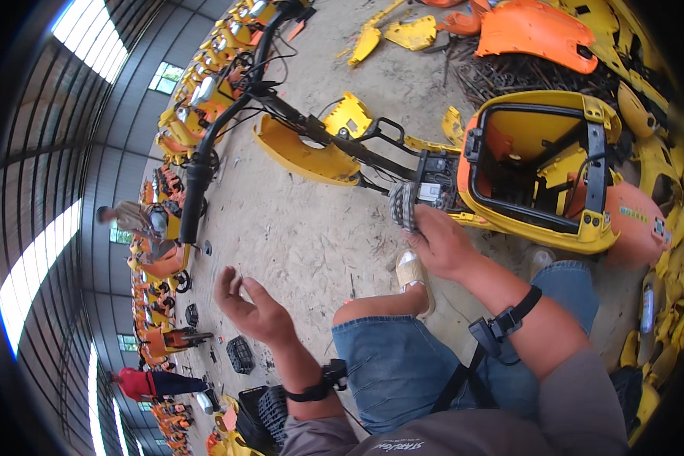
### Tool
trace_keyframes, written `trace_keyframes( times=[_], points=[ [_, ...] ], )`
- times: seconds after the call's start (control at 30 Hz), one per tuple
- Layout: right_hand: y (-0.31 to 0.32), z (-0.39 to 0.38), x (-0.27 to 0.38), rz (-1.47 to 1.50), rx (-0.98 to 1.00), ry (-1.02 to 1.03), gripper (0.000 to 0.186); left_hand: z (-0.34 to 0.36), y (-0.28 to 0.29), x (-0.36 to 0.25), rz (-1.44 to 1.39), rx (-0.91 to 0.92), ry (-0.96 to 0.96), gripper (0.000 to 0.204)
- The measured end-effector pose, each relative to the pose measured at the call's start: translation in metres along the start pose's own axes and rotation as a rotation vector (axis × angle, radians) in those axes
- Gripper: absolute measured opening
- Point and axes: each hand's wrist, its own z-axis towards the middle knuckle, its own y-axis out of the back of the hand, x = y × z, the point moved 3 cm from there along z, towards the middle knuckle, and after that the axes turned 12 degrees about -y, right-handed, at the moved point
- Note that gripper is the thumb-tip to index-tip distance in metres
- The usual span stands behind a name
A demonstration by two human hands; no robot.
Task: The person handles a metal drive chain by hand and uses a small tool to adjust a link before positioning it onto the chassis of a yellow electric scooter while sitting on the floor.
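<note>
My right hand (442,242) is closed on a grey ribbed piece (403,205), whose exact kind I cannot make out. It is beside the exposed electrical parts (437,182) of a partly stripped scooter. My left hand (254,308) hangs free over the floor, its fingers apart and slightly curled, holding nothing. The scooter's black frame tube (311,125) runs toward the handlebar, whose black grip (193,199) is on the left. A curved yellow panel (300,158) lies beside the tube. At the right is an open yellow-and-orange box (536,237) with a black inner rim and loose yellow pieces inside.
Orange panels (536,34) and yellow panels (650,182) are heaped at the far right and along the right edge. Parked scooters (163,334) line the left side. A person in red (137,385) and another person (133,216) stand there. A black crate (240,355) rests on the floor.
</note>
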Motion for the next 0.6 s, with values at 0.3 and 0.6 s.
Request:
trace_keyframes(
  times=[0.3, 0.6],
  points=[
    [-0.047, -0.010, -0.094, 0.630, -0.022, -1.011, 0.022, 0.163, 0.040, 0.030, 0.502, 0.464, -0.289, 0.062],
    [-0.042, -0.012, -0.105, 1.211, -0.176, -1.134, 0.013, 0.210, -0.031, 0.102, 0.505, 1.157, 0.232, 0.085]
  ],
)
